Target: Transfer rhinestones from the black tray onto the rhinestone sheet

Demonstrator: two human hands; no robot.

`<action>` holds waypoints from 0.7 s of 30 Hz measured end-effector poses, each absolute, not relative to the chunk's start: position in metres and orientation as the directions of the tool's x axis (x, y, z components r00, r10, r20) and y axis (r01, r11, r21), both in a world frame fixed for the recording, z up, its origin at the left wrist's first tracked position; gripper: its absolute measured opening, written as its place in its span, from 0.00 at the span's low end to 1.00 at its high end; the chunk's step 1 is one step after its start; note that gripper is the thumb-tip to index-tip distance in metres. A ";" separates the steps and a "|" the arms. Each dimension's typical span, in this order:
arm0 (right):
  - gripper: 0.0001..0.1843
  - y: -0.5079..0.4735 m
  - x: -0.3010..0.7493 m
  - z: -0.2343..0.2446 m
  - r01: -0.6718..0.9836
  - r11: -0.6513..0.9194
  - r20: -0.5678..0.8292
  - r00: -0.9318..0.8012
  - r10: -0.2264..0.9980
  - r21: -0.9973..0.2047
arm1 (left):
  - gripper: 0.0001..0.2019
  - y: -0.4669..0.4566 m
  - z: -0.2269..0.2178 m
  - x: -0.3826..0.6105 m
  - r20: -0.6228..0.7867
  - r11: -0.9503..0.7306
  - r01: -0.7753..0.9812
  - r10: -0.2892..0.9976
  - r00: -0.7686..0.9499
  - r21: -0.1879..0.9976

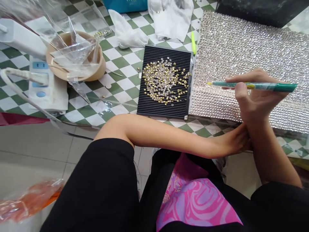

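Note:
My right hand (pixel 256 93) pinches a green pen (pixel 262 86) between thumb and fingers. The pen lies nearly level, its yellow tip pointing left over a sheet covered with rows of clear rhinestones (pixel 224 61). My left hand (pixel 238 140) rests at the table's front edge against my right wrist, with its fingers mostly hidden there. To the left of the sheet, a black ridged tray (pixel 164 112) bears a scatter of loose gold-backed rhinestones (pixel 160 80).
A tan bowl (pixel 100 69) full of clear plastic bags stands at the left, beside a white power strip (pixel 58 96) with a plugged-in cable. Behind the tray lie crumpled white plastic (pixel 170 19) and a neon-yellow stick (pixel 193 43). A black box (pixel 263 9) sits behind the sheet.

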State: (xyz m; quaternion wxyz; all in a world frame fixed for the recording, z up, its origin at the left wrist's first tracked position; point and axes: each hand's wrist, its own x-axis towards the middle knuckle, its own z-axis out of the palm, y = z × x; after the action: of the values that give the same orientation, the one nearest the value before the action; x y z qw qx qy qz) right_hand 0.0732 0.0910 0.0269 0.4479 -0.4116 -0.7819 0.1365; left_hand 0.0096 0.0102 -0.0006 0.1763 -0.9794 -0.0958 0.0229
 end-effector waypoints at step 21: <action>0.09 0.115 0.031 0.038 0.500 0.700 0.470 -0.520 0.713 -0.509 | 0.29 0.012 -0.007 0.016 0.071 -0.946 0.303 0.312 0.948 0.111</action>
State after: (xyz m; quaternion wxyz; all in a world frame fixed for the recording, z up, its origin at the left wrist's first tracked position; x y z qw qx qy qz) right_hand 0.0311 0.1150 0.0377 0.3389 -0.3538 -0.8575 0.1571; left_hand 0.0157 0.0118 -0.0072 -0.0496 -0.9856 -0.1559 -0.0437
